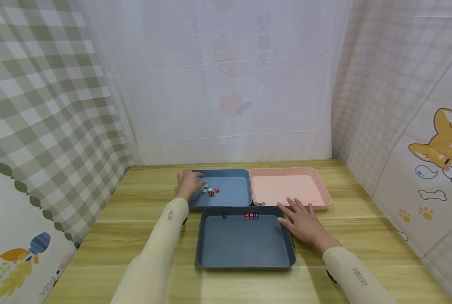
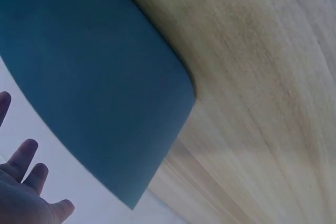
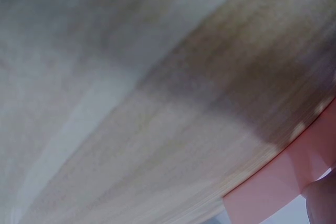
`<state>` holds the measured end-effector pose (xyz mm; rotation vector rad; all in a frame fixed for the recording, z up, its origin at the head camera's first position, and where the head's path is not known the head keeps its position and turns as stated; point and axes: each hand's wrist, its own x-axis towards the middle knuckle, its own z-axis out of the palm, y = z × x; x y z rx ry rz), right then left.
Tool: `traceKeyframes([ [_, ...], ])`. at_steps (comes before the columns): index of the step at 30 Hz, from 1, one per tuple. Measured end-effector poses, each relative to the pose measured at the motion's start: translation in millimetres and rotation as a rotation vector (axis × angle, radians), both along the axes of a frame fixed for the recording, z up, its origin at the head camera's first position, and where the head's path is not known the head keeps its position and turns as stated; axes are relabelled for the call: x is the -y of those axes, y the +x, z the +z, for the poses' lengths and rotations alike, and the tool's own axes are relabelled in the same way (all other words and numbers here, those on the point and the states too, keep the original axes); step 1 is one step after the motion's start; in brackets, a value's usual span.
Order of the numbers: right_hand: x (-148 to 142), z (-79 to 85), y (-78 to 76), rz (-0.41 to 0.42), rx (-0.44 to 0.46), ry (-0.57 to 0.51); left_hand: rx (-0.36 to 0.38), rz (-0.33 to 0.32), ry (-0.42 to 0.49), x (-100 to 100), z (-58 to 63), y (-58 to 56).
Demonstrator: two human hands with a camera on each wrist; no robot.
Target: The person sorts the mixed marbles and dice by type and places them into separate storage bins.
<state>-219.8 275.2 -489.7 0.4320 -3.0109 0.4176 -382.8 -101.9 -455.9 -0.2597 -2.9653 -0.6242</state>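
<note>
My left hand (image 1: 189, 184) is over the left edge of the blue tray (image 1: 233, 198), fingers spread and nothing seen in them. Several white and red dice (image 1: 211, 194) lie loose in that tray, just right of the thumb. In the left wrist view, the fingers (image 2: 35, 178) are apart beside the tray wall. My right hand (image 1: 303, 221) is spread at the far right corner of the dark grey-blue tray (image 1: 248, 249); whether it touches the rim I cannot tell. Two red dice (image 1: 250, 216) and one blue die (image 1: 255, 216) stand in a row in the dark tray.
A pink tray (image 1: 286, 185) sits behind the dark tray, beside the blue one, with several small round beads (image 1: 260, 204) along its front wall. One small dark blue ball (image 1: 224, 216) lies near the dark tray's back wall. Cloth hangs around the wooden table (image 1: 112, 253).
</note>
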Motion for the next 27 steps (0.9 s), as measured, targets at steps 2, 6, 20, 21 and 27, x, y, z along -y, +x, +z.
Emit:
traceKeyframes([
  [2,-0.2,0.2,-0.3,0.001,0.0,0.0,-0.008,-0.01,-0.003,0.4,0.4,0.1],
  [6,-0.7,0.0,-0.9,0.005,0.001,0.001,-0.032,-0.027,-0.01,0.0,1.4,-0.1],
  [20,-1.6,-1.0,-1.8,0.0,0.008,0.007,-0.081,-0.104,-0.024,-16.0,6.2,6.2],
  [21,-1.5,-0.9,-1.8,0.0,0.008,0.008,-0.084,-0.108,-0.026,-16.8,6.4,6.9],
  [27,-0.9,-0.9,-1.4,0.008,0.009,0.004,-0.087,-0.146,-0.005,-21.3,7.6,9.7],
])
